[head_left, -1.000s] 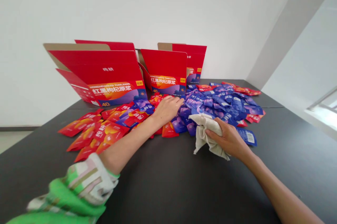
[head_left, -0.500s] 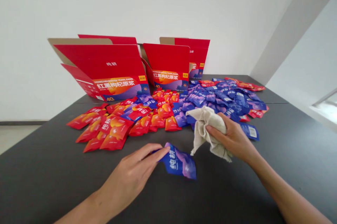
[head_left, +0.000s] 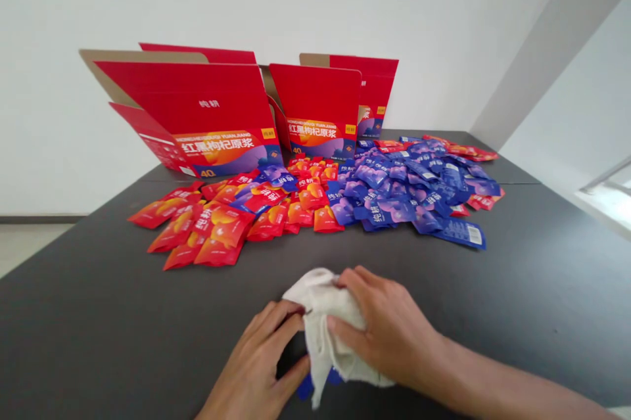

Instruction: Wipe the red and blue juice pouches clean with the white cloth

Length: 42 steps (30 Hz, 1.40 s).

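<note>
A crumpled off-white cloth (head_left: pixel 328 318) is gripped in my right hand (head_left: pixel 394 325), its fingers and thumb closed on the folds. Under the cloth lies a blue pouch (head_left: pixel 305 388), mostly hidden, with only small patches of blue showing. My left hand (head_left: pixel 263 354) is at the left side of the cloth, fingers bent and thumb against the pouch's edge; its fingertips are partly covered by the cloth. Both hands are low over the near part of the dark table (head_left: pixel 123 334).
Red-orange pouches (head_left: pixel 219 233) lie overlapping at the left and centre. A pile of blue pouches (head_left: pixel 394 180) spreads to the right, with some red ones at its far edges. Open red cartons, a large one (head_left: pixel 197 104), a middle one (head_left: pixel 315 98) and another (head_left: pixel 382 88), stand behind.
My right hand has brought the cloth left and down over the blue pouch. My left hand has come lower and nearer to me, and the pouch is now mostly covered.
</note>
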### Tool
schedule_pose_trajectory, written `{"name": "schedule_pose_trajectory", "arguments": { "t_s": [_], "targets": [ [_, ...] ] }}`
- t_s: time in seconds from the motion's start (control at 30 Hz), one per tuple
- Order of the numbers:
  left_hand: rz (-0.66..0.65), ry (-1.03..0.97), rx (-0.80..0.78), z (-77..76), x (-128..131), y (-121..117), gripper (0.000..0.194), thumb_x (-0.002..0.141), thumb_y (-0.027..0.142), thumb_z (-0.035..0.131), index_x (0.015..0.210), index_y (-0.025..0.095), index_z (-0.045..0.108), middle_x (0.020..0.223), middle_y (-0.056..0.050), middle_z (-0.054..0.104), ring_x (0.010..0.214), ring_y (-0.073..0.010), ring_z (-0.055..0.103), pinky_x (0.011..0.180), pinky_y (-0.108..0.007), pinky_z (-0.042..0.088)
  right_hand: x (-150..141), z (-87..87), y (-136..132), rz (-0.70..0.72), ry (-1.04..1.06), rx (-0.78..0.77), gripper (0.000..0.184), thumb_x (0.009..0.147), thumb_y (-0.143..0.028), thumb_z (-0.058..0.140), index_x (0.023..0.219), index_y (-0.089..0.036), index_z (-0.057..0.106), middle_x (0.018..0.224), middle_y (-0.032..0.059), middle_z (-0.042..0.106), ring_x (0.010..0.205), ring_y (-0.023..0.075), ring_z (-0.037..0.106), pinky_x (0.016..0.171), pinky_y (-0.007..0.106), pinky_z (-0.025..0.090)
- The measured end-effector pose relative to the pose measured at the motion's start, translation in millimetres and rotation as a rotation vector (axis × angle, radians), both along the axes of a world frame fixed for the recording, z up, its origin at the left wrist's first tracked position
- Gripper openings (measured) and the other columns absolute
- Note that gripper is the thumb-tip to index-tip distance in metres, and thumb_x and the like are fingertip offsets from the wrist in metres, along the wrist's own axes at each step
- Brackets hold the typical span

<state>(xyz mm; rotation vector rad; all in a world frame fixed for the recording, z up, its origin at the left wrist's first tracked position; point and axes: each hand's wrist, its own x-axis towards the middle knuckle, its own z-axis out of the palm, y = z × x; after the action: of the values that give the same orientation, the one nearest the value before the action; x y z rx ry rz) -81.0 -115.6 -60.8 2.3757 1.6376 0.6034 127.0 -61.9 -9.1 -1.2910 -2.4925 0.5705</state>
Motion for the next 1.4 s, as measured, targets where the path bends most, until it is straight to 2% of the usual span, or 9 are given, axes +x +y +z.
{"name": "schedule_pose_trajectory", "arguments": {
  "t_s": [0.13, 0.3, 0.5, 0.67, 0.7, 0.87, 1.07, 1.23, 1.4],
  "targets": [
    [0.014, -0.019, -0.010, -0.4, 2, -2, 0.034, 0.074, 0.031, 0.064, 0.108, 0.029, 0.060, 0.116, -0.006, 0.059, 0.107, -0.0257, 0.055, 0.089, -0.040, 0.050, -7, -11.6, -14, 0.072, -0.185, 0.073, 0.028, 0.077, -0.036, 0.058, 0.102, -0.025, 0.050, 0.097, 0.0032, 0.057, 0.086, 0.0204, 0.056, 0.075, 0.031, 0.039],
    [0.048, -0.036, -0.075, 1.0, 3, -3, 0.024, 0.079, 0.040, 0.059, 0.100, 0.031, 0.062, 0.112, -0.004, 0.059, 0.099, -0.0240, 0.058, 0.086, -0.040, 0.051, 4, -7.6, 1, -0.176, -0.311, 0.192, 0.024, 0.080, -0.029, 0.053, 0.103, -0.023, 0.051, 0.090, 0.0061, 0.057, 0.077, 0.0212, 0.057, 0.070, 0.033, 0.041],
    [0.054, -0.025, -0.016, -0.8, 4, -4, 0.029, 0.075, 0.029, 0.063, 0.104, 0.028, 0.061, 0.115, -0.004, 0.058, 0.104, -0.0245, 0.055, 0.089, -0.040, 0.049, -3, -12.6, -14, 0.051, -0.217, 0.155, 0.029, 0.075, -0.034, 0.060, 0.100, -0.025, 0.048, 0.098, 0.0046, 0.057, 0.085, 0.0226, 0.056, 0.075, 0.034, 0.042],
    [0.068, -0.025, -0.039, 3.2, 7, -5, 0.021, 0.079, 0.038, 0.058, 0.098, 0.031, 0.063, 0.113, -0.003, 0.059, 0.101, -0.0244, 0.056, 0.086, -0.041, 0.049, 10, -8.0, 3, -0.202, -0.326, 0.231, 0.022, 0.081, -0.028, 0.053, 0.102, -0.022, 0.050, 0.090, 0.0066, 0.056, 0.077, 0.0210, 0.055, 0.070, 0.032, 0.040],
    [0.072, -0.022, -0.041, 2.8, 8, -5, 0.021, 0.079, 0.038, 0.058, 0.099, 0.030, 0.062, 0.113, -0.004, 0.059, 0.101, -0.0246, 0.056, 0.086, -0.042, 0.049, 11, -7.8, 3, -0.204, -0.320, 0.232, 0.022, 0.081, -0.028, 0.052, 0.102, -0.022, 0.050, 0.090, 0.0068, 0.056, 0.078, 0.0210, 0.055, 0.070, 0.032, 0.040],
    [0.073, -0.009, -0.015, -1.8, 8, -5, 0.028, 0.076, 0.030, 0.060, 0.104, 0.027, 0.059, 0.117, -0.006, 0.056, 0.105, -0.0262, 0.053, 0.089, -0.043, 0.046, 5, -13.6, -15, 0.057, -0.202, 0.163, 0.030, 0.075, -0.033, 0.060, 0.100, -0.024, 0.048, 0.098, 0.0042, 0.056, 0.086, 0.0218, 0.054, 0.075, 0.033, 0.041],
    [0.084, 0.024, -0.043, 1.7, 14, -6, 0.019, 0.081, 0.035, 0.056, 0.098, 0.029, 0.059, 0.116, -0.003, 0.056, 0.103, -0.0236, 0.054, 0.088, -0.041, 0.046, 12, -12.9, -10, -0.226, -0.268, 0.190, 0.022, 0.082, -0.028, 0.052, 0.103, -0.023, 0.048, 0.092, 0.0048, 0.056, 0.080, 0.0202, 0.055, 0.072, 0.033, 0.041],
    [0.099, 0.015, -0.011, 1.2, 16, -6, 0.025, 0.075, 0.029, 0.061, 0.100, 0.026, 0.059, 0.116, -0.004, 0.056, 0.103, -0.0244, 0.053, 0.086, -0.039, 0.046, 8, -15.2, -22, -0.003, -0.199, 0.162, 0.032, 0.077, -0.033, 0.060, 0.105, -0.025, 0.047, 0.102, 0.0036, 0.055, 0.088, 0.0209, 0.055, 0.079, 0.033, 0.041],
    [0.107, 0.008, -0.060, 3.1, 15, -5, 0.019, 0.081, 0.037, 0.056, 0.098, 0.030, 0.060, 0.117, -0.001, 0.056, 0.103, -0.0236, 0.053, 0.089, -0.042, 0.044, 20, -9.8, -8, -0.258, -0.303, 0.193, 0.022, 0.084, -0.029, 0.051, 0.106, -0.024, 0.048, 0.094, 0.0051, 0.055, 0.081, 0.0206, 0.055, 0.072, 0.033, 0.040]
  ]
}}
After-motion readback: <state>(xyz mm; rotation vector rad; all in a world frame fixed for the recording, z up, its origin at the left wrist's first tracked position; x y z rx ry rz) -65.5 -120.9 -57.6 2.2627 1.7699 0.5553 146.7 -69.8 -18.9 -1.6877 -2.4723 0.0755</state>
